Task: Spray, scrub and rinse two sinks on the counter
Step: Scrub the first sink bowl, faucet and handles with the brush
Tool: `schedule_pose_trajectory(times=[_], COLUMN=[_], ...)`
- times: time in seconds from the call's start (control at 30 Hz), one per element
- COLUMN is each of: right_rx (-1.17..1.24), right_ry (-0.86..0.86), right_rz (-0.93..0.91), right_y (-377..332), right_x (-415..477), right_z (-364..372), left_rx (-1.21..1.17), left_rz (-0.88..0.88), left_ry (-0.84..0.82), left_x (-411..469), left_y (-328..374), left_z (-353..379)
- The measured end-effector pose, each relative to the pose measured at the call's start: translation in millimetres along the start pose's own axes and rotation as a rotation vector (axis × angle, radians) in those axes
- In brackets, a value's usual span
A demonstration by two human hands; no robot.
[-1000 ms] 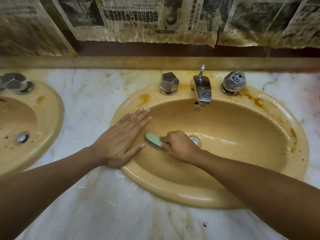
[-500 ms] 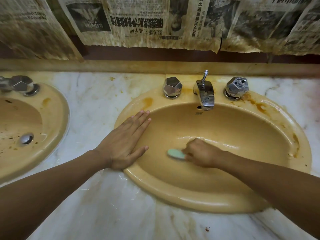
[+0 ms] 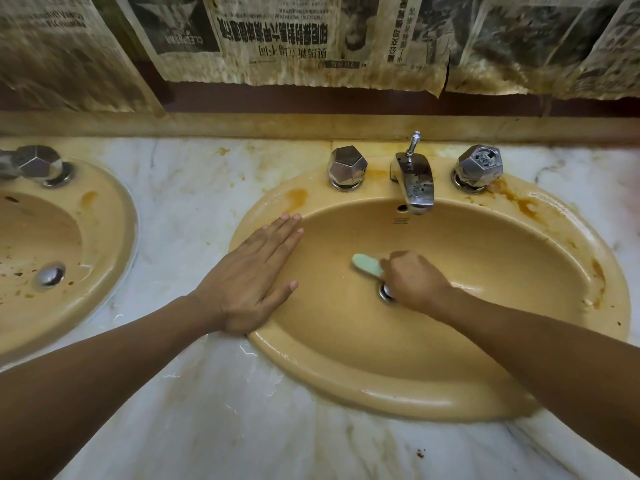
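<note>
The marble counter holds the left sink and the right sink. Our left hand lies flat, fingers straight, on the right sink's left rim. Our right hand grips the green brush in its bowl, over the drain.

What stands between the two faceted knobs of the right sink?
The head view shows the stained chrome spout, with its lift rod, between the left knob and the right knob.

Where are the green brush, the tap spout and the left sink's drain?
green brush (image 3: 367, 265): head view, exposed end.
tap spout (image 3: 417, 183): head view, stained top.
left sink's drain (image 3: 51, 274): head view, metal stopper.
</note>
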State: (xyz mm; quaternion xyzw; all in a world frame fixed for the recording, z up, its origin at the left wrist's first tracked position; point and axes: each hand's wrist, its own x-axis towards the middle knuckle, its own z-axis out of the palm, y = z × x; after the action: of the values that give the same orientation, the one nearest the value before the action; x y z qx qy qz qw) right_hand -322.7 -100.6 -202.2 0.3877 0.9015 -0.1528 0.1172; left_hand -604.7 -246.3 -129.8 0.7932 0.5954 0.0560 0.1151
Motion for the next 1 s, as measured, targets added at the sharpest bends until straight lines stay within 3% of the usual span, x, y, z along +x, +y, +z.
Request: schedule_pose_trajectory(times=[0.1,0.13,0.27,0.43,0.6,0.7,0.77,0.87,1.0], right_rx=[0.137,0.140,0.077,0.290,0.431,0.559,0.478,0.304,0.574], right_ry=[-0.179,-0.188,-0.033,-0.329,-0.273,-0.404,-0.496,-0.468,-0.300], right_rz=[-0.280,-0.261,0.107,-0.209,-0.169,-0.209,-0.204,-0.124,-0.187], right_y=[-27,-24,7,-54,-64,-57,-37,-29,-88], right_x=[-21,-20,0,-26,-28,-48,-55,-51,-54], right_z=[16,15,1,-4,-5,-21,-31,-31,-30], left_rx=[-0.008,-0.008,-0.004,0.007,0.054,0.071,0.074,0.071,0.052], left_rz=[-0.007,-0.008,-0.020,-0.019,-0.016,-0.028,-0.035,-0.035,-0.025], left_ry=[0.014,0.016,0.015,0.012,-0.006,-0.009,-0.017,-0.018,-0.009], left_x=[0,0,0,0,0,0,-1,-1,-1], left_y=[0,-1,0,-1,-1,0,1,1,0], left_z=[1,1,2,1,0,0,0,0,-1])
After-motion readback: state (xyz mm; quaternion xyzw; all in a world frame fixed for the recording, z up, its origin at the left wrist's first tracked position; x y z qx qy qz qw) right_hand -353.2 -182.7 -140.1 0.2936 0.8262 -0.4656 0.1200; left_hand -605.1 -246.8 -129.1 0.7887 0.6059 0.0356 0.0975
